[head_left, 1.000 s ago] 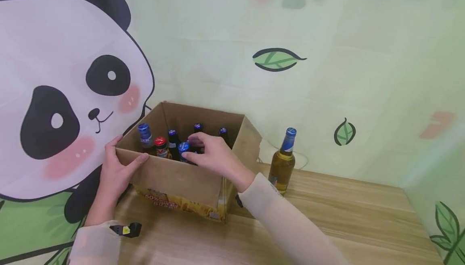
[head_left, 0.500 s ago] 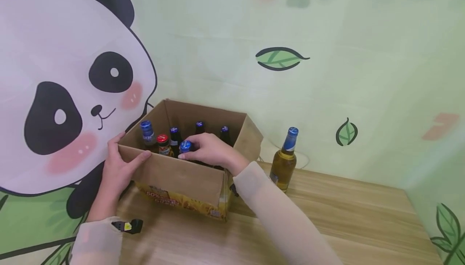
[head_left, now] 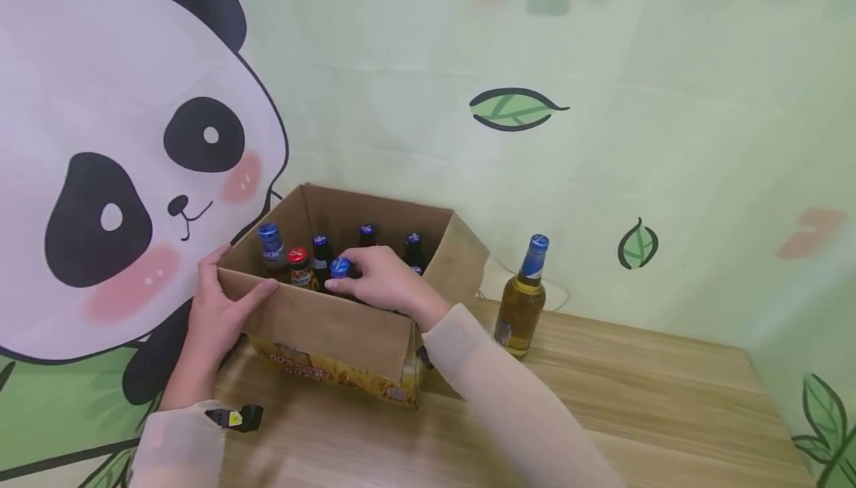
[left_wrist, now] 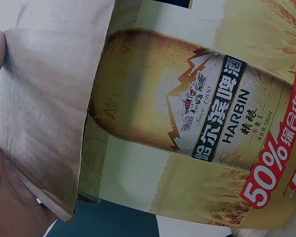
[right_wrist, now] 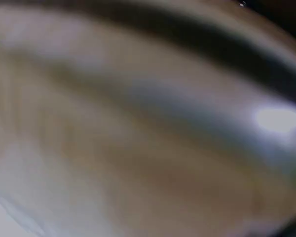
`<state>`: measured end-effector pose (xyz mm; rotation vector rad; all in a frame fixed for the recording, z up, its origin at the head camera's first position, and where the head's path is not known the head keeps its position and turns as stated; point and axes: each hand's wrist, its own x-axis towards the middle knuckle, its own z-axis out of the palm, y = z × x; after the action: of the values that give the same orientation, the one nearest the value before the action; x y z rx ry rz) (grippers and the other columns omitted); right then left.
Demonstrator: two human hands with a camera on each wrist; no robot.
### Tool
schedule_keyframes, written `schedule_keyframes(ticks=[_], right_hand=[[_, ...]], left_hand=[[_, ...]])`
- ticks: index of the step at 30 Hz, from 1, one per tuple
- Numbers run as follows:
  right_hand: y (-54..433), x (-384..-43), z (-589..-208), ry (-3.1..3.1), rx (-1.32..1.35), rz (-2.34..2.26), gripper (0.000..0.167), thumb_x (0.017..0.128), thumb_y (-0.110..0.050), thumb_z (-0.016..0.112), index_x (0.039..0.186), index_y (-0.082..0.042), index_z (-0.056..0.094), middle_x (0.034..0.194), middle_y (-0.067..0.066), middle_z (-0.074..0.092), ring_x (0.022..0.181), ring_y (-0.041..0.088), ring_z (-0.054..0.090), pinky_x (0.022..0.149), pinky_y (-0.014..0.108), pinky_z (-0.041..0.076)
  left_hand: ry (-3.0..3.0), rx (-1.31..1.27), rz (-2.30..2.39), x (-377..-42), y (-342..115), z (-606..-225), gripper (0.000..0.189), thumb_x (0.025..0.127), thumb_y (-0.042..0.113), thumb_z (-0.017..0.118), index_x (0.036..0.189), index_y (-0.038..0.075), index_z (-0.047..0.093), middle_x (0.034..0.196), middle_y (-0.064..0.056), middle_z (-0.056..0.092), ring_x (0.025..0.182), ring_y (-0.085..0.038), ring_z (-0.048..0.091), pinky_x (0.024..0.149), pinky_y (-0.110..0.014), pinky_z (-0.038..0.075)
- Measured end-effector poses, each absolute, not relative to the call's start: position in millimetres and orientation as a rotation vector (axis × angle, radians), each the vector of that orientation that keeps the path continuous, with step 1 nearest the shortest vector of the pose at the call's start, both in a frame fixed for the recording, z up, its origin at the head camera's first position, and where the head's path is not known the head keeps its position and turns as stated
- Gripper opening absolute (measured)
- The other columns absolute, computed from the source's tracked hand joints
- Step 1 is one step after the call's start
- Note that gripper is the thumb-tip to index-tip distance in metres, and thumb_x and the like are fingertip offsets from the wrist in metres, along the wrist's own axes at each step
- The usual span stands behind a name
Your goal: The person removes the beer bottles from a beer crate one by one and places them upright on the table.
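An open cardboard box stands on the table with several capped bottles inside. My left hand grips its near left corner, the thumb over the front flap; the left wrist view shows the box's printed beer picture close up. Inside the box, my right hand holds a blue-capped bottle by the top, its lower part hidden behind the front flap. Left of it are a red-capped bottle and a pale blue-necked bottle. The right wrist view is blurred.
An amber beer bottle with a blue neck stands upright on the wooden table, right of the box. Dark bottles stand at the back of the box. Behind the table is a wall with panda and leaf drawings.
My right hand's fingers have come from open above the blue-capped bottle to holding its top. The left hand keeps its grip on the box corner. The view has shifted slightly.
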<state>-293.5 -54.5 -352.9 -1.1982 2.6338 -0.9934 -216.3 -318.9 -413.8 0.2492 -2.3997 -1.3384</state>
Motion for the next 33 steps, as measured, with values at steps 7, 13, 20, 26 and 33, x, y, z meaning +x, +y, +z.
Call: schedule_keyframes(ticks=[7,13,20,26,33], right_hand=[[-53.7,-289.0,-355.8,2.670,-1.129,-1.074,0.026,0.095,-0.043,0.068,0.090,-0.017,0.063,0.063,-0.004,0.047,0.058,0.011,0.043,0.054,0.023,0.035],[-52.3,-286.2,-356.3,2.682,-1.105,-1.206,0.025,0.095,-0.041,0.069,0.086,-0.018,0.062,0.064,-0.005,0.050,0.057,0.010,0.045,0.052,0.024,0.036],[-50.6,-284.3,-357.5,2.657,-1.055,-1.367,0.022,0.094,-0.039,0.071,0.095,-0.017,0.067,0.074,-0.008,0.062,0.067,0.009,0.057,0.057,0.023,0.046],[-49.5,-283.9,-357.6,2.620,-1.000,-1.555,0.021,0.093,-0.035,0.074,0.099,-0.015,0.070,0.080,-0.010,0.070,0.074,0.007,0.065,0.066,0.024,0.055],[-47.8,-284.3,-358.3,2.633,-0.998,-1.679,0.021,0.092,-0.033,0.075,0.095,-0.013,0.071,0.084,-0.007,0.072,0.080,0.004,0.068,0.069,0.022,0.055]], left_hand=[[-2.401,0.239,-1.336,-217.7,-317.6,-415.5,0.104,0.087,0.051,0.075,0.161,0.021,0.008,0.159,-0.026,0.023,0.140,-0.050,0.029,0.109,-0.073,0.025],[-2.397,0.243,-1.333,-217.2,-317.9,-414.3,0.104,0.087,0.051,0.075,0.161,0.021,0.009,0.161,-0.025,0.021,0.142,-0.049,0.027,0.110,-0.073,0.023],[-2.401,0.246,-1.335,-216.2,-318.5,-414.5,0.103,0.087,0.051,0.074,0.161,0.021,0.008,0.160,-0.026,0.021,0.141,-0.050,0.028,0.110,-0.073,0.023],[-2.397,0.239,-1.329,-216.5,-318.9,-413.7,0.104,0.087,0.051,0.074,0.161,0.021,0.008,0.161,-0.026,0.021,0.142,-0.049,0.027,0.110,-0.073,0.022],[-2.405,0.244,-1.333,-216.6,-319.6,-414.2,0.104,0.087,0.052,0.074,0.161,0.022,0.008,0.161,-0.025,0.020,0.142,-0.049,0.026,0.110,-0.073,0.022]])
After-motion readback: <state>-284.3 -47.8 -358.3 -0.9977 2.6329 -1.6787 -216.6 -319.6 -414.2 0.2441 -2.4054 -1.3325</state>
